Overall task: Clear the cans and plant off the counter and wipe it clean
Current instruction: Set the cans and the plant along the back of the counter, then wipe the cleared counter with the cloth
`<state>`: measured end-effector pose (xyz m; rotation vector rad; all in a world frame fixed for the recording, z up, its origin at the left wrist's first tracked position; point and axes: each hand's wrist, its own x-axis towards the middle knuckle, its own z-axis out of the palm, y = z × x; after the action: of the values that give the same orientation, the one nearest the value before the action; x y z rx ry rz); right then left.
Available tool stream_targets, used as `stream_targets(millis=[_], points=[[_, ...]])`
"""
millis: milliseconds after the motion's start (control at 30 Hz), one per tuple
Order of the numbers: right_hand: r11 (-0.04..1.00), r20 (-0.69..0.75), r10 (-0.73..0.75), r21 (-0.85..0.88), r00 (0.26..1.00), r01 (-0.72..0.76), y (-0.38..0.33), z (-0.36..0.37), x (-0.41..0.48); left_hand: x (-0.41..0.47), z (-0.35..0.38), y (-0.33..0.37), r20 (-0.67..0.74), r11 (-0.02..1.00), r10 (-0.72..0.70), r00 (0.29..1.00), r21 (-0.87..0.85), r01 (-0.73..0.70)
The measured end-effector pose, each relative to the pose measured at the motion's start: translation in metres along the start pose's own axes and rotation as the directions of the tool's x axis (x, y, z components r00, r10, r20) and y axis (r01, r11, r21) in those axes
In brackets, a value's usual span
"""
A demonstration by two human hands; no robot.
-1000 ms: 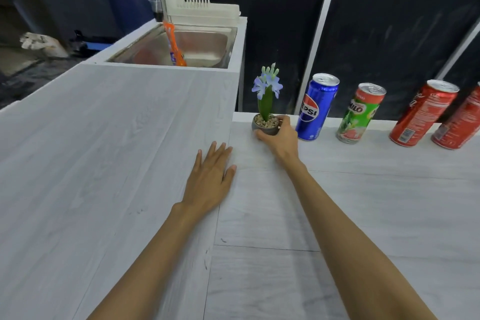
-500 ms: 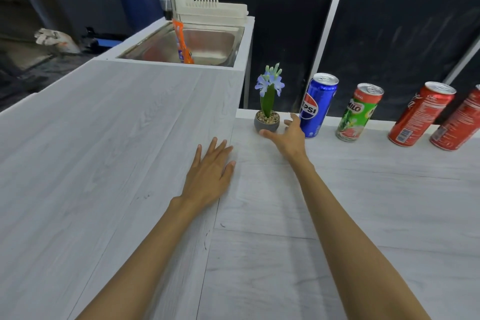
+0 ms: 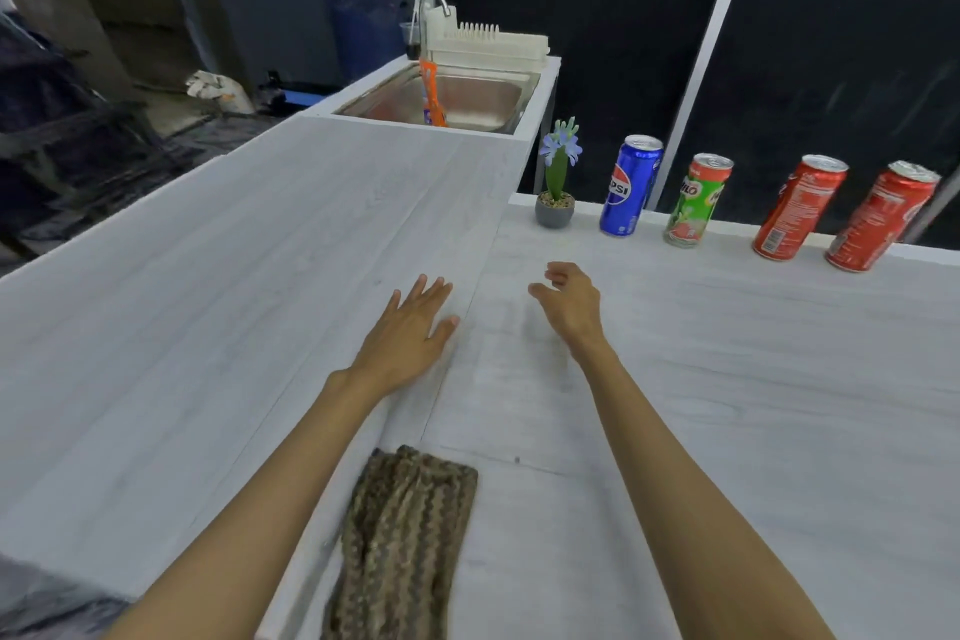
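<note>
A small potted plant (image 3: 556, 203) with purple flowers stands at the back edge of the white counter (image 3: 727, 379). To its right stand a blue Pepsi can (image 3: 628, 187), a green Milo can (image 3: 697, 200) and two red cans (image 3: 797, 208) (image 3: 878, 226). My left hand (image 3: 410, 333) lies flat on the counter, fingers spread. My right hand (image 3: 569, 301) hovers open in front of the plant, well apart from it, holding nothing. A brown patterned cloth (image 3: 405, 541) lies on the counter near me, between my forearms.
A steel sink (image 3: 467, 99) with a tap, an orange bottle (image 3: 431, 94) and a white dish rack (image 3: 488, 42) sits at the far end of the left counter. Dark wall panels rise behind the cans. Clutter lies on the floor at left.
My right hand let go of the plant pot and drew back toward me. The view tilted down, bringing the cloth into sight. My left hand stayed flat.
</note>
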<state>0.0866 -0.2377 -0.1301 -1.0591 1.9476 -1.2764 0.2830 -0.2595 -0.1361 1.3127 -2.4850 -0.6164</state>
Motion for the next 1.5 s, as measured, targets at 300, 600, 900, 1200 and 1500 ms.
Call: stream_targets(millis=[300,600,900,1200,1500], points=[[0.928,0.278,-0.205,-0.249,0.939,0.277,-0.003,0.016,-0.161,-0.123,-0.001,0.004,-0.046,0.998,-0.060,0.997,-0.004,0.060],[0.719,0.307,-0.198,-0.600,0.931,0.351,0.026,0.093,-0.274,-0.186,0.006,-0.033,-0.162,0.992,-0.078,0.984,-0.115,0.060],[0.606,0.476,-0.362,-0.533,0.802,0.590,0.017,0.140,-0.273,-0.208,-0.005,-0.077,-0.141,0.986,-0.119,0.983,-0.136,0.099],[0.533,0.236,-0.173,-0.794,0.956,0.293,0.024,0.090,-0.192,-0.198,0.008,-0.079,-0.136,0.997,-0.060,0.989,0.036,0.065],[0.604,0.386,-0.257,-0.651,0.886,0.459,0.041,0.074,-0.248,-0.168,0.001,-0.065,-0.090,0.998,-0.036,0.995,-0.061,0.031]])
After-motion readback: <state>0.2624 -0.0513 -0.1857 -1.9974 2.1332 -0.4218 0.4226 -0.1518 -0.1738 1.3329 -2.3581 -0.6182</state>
